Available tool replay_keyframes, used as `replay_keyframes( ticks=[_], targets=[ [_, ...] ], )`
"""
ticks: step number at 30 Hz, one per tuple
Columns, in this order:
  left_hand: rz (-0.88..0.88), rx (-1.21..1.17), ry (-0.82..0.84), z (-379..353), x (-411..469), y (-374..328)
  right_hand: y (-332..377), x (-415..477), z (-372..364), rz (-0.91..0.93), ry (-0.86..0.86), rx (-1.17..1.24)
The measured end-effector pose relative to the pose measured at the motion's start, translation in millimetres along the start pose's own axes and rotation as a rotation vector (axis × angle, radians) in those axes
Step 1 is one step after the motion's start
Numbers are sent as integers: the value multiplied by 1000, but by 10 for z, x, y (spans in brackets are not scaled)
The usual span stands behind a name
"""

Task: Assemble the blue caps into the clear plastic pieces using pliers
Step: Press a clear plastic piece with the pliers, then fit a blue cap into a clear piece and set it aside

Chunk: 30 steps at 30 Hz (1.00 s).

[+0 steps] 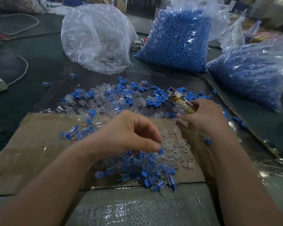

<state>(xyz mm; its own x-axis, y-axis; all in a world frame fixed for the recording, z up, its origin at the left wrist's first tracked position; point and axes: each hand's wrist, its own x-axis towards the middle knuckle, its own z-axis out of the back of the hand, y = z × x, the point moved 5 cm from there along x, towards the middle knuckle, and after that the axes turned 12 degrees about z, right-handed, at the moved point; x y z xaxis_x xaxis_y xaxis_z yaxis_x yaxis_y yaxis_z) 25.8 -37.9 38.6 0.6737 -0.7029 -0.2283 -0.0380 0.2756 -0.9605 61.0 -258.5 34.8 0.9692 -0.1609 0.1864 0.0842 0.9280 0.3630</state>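
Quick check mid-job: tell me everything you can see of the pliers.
The pliers have a shiny metal head and handles in a worn yellowish covering. The right hand grips the handles, fingers curled round them, holding the tool over the scattered blue caps and clear pieces. The head points away from the person, up and left in the view. Whether the jaws hold anything is too blurred to tell.

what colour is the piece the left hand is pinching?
Blue: the cap pinched by the left hand. Shows best in the head view.
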Motion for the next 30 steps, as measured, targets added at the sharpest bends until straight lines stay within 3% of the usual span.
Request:
replay_keyframes(
  ticks=[8, 11, 30],
  targets=[
    [16, 94, 114, -127, 15, 31, -145, 8, -73, -106, 89, -35],
    [8, 80, 87, -119, 24, 32, -144, 14, -92, -118, 121, -55],
    [-49, -285, -710, 414, -28, 64, -130, -16, -134, -132, 253, -63]
  ],
)
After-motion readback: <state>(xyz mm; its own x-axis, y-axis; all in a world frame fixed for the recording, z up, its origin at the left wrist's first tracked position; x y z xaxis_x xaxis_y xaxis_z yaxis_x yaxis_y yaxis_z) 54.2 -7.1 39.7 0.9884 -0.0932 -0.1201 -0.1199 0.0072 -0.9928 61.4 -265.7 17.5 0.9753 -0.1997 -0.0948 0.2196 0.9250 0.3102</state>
